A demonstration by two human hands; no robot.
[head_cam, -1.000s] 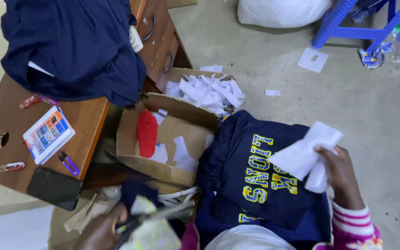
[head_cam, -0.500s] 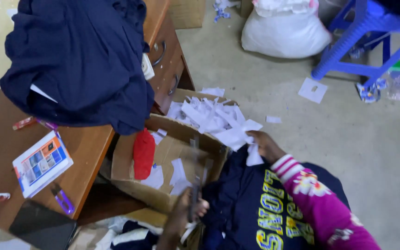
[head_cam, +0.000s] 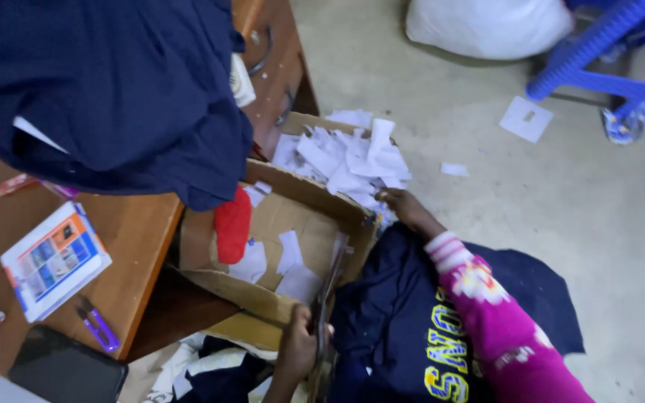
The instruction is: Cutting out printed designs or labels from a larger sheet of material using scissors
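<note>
2 hands were at work around the open cardboard box (head_cam: 278,246) that stood on the floor against the wooden bench (head_cam: 136,246). The left hand (head_cam: 296,351), at the box's near edge, was closed around a pair of scissors (head_cam: 328,287) whose blades pointed up over the box wall. The right hand (head_cam: 404,209), in a pink patterned sleeve, reached to the box's far corner, fingers curled at the heap of white paper scraps (head_cam: 345,157); whether it gripped any I could not tell. A navy printed garment (head_cam: 419,328) lay on the lap just right of the box. Judging by this, much cutting seemed done: many scraps filled the far flap and a few lay inside the box beside a red cloth (head_cam: 233,224). Another navy garment (head_cam: 106,89) waited piled on the bench above the box.
</note>
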